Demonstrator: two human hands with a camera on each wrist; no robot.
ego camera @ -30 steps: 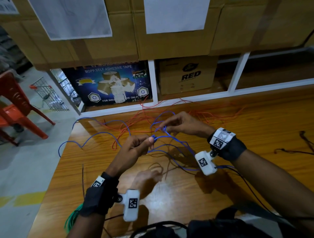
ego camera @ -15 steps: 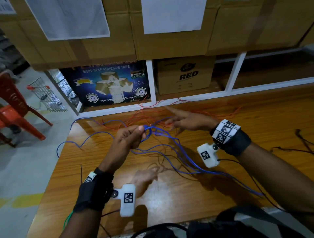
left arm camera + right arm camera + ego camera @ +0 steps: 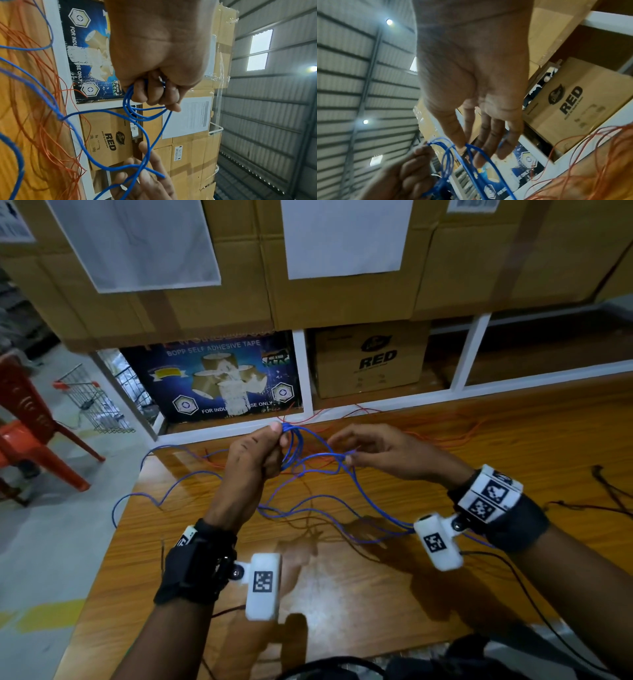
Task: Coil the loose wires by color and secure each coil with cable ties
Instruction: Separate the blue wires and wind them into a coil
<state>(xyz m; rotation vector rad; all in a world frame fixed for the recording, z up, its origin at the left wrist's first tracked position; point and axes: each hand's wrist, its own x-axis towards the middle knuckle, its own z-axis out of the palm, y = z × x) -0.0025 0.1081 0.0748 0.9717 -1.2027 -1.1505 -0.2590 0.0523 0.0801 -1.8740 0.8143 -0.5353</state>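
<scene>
Above the table's (image 3: pixel 513 446) far left corner, the left hand (image 3: pixel 255 455) is fisted around several loops of blue wire (image 3: pixel 368 501), which bulge out beside the knuckles. The right hand (image 3: pixel 387 451), just beside it, pinches one strand between thumb and fingertips, other fingers nearly straight. The wire's slack trails over the left edge. Orange wires (image 3: pixel 442 436) lie along the far edge.

Blue wire (image 3: pixel 310 470) partly looped, apparently tangled; orange wires (image 3: pixel 442 436) loose on table
</scene>
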